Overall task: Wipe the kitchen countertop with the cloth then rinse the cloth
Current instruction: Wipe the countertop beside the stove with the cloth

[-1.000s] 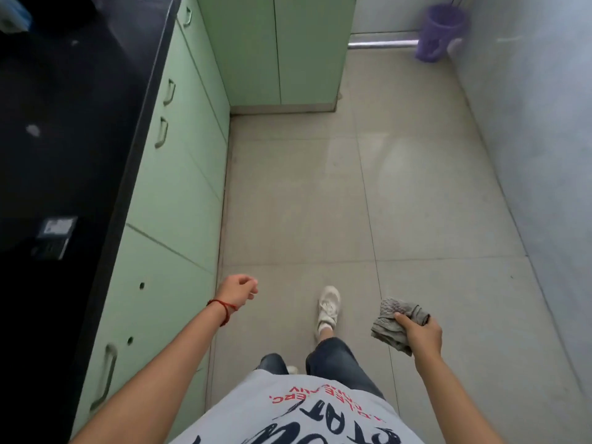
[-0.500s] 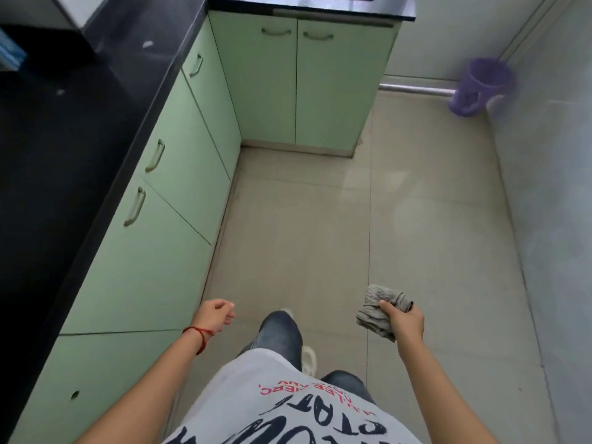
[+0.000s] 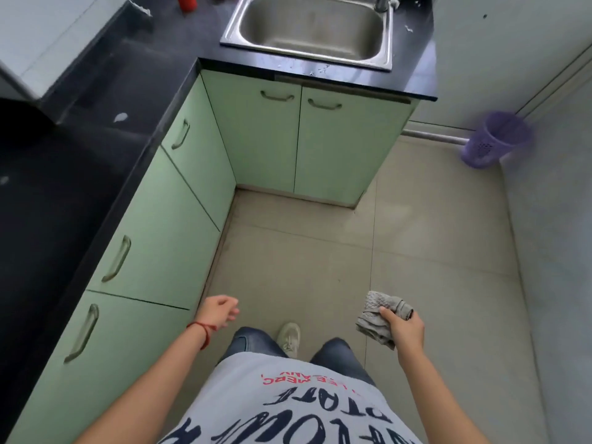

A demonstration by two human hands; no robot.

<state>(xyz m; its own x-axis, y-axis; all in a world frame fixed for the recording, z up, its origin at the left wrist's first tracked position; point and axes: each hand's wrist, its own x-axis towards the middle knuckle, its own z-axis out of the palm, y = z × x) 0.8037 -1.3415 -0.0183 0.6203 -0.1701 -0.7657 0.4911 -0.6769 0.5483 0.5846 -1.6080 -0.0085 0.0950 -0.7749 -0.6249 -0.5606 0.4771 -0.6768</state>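
Observation:
A crumpled grey cloth (image 3: pixel 374 318) hangs over the floor at lower right, gripped by my right hand (image 3: pixel 404 328). My left hand (image 3: pixel 218 313) holds nothing, its fingers loosely curled, beside the green cabinets. The black L-shaped countertop (image 3: pixel 105 100) runs along the left and across the top. A steel sink (image 3: pixel 310 25) is set into it at the top centre, with the base of a tap (image 3: pixel 381 3) at its back right corner. White specks lie on the countertop near the sink's front edge and on the left run.
Green cabinet doors and drawers (image 3: pixel 166 238) line the left and far side. A purple plastic basket (image 3: pixel 493 139) lies against the right wall next to a metal pipe. A red container (image 3: pixel 186 1) stands left of the sink. Beige floor tiles stretch ahead.
The view has tilted up and moved forward, bringing the sink into sight. My right hand keeps hold of the cloth and both arms stay low.

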